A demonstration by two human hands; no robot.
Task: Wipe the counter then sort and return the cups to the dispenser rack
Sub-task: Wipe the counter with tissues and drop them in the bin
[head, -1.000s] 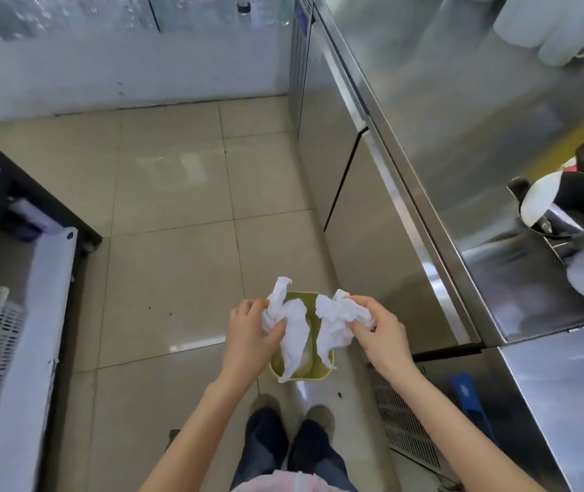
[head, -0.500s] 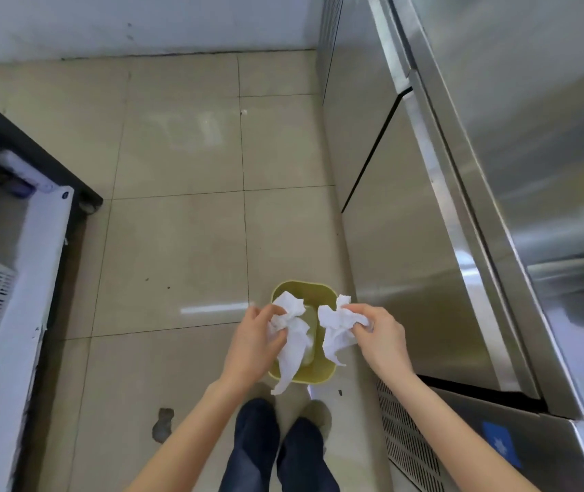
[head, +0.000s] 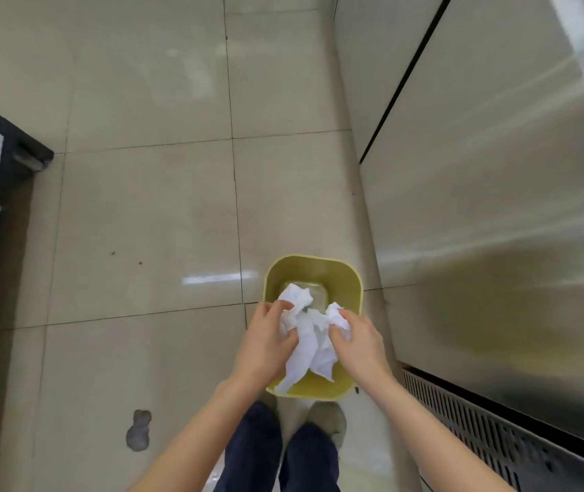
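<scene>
We hold our left hand (head: 265, 344) and right hand (head: 359, 344) close together over a yellow-green waste bin (head: 349, 278) on the tiled floor (head: 141, 207). Each hand's fingers curl round crumpled white paper towel (head: 306, 344); whether it is one piece or two we cannot tell. The bin stands just beside the stainless steel cabinet (head: 496, 225), right ahead of our shoes (head: 331, 422). A vent grille (head: 478, 431) runs along the cabinet's base.
</scene>
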